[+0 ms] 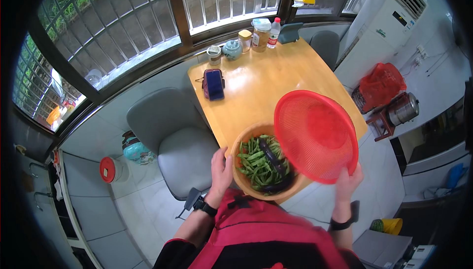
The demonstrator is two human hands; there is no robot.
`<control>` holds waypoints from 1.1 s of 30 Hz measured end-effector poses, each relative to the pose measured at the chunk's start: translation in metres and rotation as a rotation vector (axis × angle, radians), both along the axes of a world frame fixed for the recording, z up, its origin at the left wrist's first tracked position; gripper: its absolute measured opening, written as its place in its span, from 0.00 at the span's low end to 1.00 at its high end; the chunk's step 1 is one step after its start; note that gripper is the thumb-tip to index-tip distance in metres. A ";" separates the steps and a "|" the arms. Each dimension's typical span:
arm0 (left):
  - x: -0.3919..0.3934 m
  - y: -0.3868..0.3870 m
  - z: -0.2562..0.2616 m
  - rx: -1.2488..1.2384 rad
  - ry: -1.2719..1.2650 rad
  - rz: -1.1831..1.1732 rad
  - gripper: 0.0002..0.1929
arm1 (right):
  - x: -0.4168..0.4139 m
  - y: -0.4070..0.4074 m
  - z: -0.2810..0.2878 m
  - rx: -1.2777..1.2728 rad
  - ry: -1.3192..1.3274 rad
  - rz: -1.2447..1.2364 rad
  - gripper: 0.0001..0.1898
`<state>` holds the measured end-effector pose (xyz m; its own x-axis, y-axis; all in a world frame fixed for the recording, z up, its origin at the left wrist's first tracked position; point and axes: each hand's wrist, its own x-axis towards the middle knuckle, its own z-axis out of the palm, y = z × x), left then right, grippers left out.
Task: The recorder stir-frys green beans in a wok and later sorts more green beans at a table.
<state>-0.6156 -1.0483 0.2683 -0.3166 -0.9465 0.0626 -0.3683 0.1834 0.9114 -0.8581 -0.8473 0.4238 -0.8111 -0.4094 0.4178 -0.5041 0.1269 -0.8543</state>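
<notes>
An orange plastic basin (238,180) stands at the near edge of the wooden table (255,87). Green bean pods (255,165) fill much of it, with a dark purple eggplant (271,156) across the top and another eggplant (279,184) at the near side. Bits of orange-red produce show at the left, too covered to name. My left hand (221,171) holds the basin's left side. With my right hand (347,180) I grip the lower rim of a red mesh colander (314,132), raised and tilted over the basin's right part, which it hides.
A phone in a case (213,85) lies at the table's left. Along the window side stand a teapot (232,50), a lidded jar (261,35), a water bottle (274,33) and a tablet stand (290,33). A grey chair (184,158) sits left of the table, near a lidded bucket (110,170).
</notes>
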 end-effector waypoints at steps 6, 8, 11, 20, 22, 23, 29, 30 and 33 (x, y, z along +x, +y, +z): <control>-0.065 -0.034 0.050 -0.066 0.164 -0.117 0.29 | 0.014 0.011 -0.007 0.130 0.103 0.134 0.15; -0.087 -0.032 0.081 0.276 0.633 -0.503 0.31 | 0.000 0.008 -0.013 0.012 0.015 0.041 0.16; -0.083 -0.038 0.084 -0.189 0.112 -0.466 0.29 | -0.042 0.007 -0.026 -0.208 -0.147 -0.070 0.20; -0.092 0.047 0.034 -0.661 -0.326 -0.733 0.10 | -0.118 0.036 -0.236 -0.734 -1.188 -0.350 0.22; -0.101 0.057 0.039 -0.794 -0.404 -0.774 0.11 | -0.113 0.042 -0.263 -0.713 -1.332 -0.277 0.19; -0.104 0.059 0.036 -0.780 -0.457 -0.803 0.12 | -0.113 0.040 -0.270 -0.683 -1.470 -0.197 0.16; -0.104 0.053 0.049 -0.833 -0.522 -0.853 0.11 | -0.083 0.035 -0.228 -0.443 -1.306 -0.200 0.13; -0.101 0.050 0.057 -0.849 -0.505 -0.816 0.11 | -0.077 0.035 -0.214 -0.423 -1.143 -0.138 0.12; -0.097 0.046 0.079 -0.935 -0.440 -0.747 0.11 | -0.075 0.049 -0.216 -0.171 -1.201 0.048 0.09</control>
<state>-0.7128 -1.0027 0.3469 -0.9144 -0.1823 0.3614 -0.1354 0.9792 0.1511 -0.9336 -0.7979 0.2080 -0.7044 -0.4626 -0.5384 0.6195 -0.0303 -0.7844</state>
